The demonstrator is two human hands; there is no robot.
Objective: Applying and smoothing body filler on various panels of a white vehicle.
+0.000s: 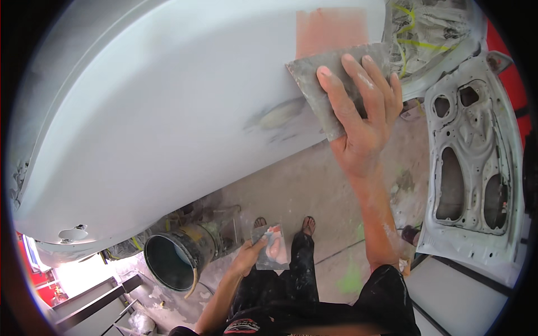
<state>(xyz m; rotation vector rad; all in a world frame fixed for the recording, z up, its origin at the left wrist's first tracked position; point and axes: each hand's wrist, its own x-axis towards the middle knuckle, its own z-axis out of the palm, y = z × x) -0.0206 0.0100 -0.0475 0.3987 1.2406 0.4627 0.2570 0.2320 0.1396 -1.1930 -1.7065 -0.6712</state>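
My right hand point(367, 120) reaches up at the upper right and grips a grey, flat putty spreader point(310, 81). Its fingers are spread across the sheet, which lies against the whitish car body panel point(168, 117). Just above the sheet's top edge, a squarish patch of pink filler point(330, 31) covers the panel. Low in the middle, my left hand point(246, 259) pinches a small grey mixing plate point(273, 265) by its left edge. Pink filler point(276, 246) sits on that plate. A dull sanded spot point(283, 115) shows on the panel left of my right hand.
A black bucket point(196, 249) stands below the panel, left of my legs. On the right leans a bare metal car door shell point(473, 151) with cutouts. Masking film with yellow-green tape point(428, 45) covers the upper right. My feet point(308, 225) are on a stained concrete floor point(336, 196).
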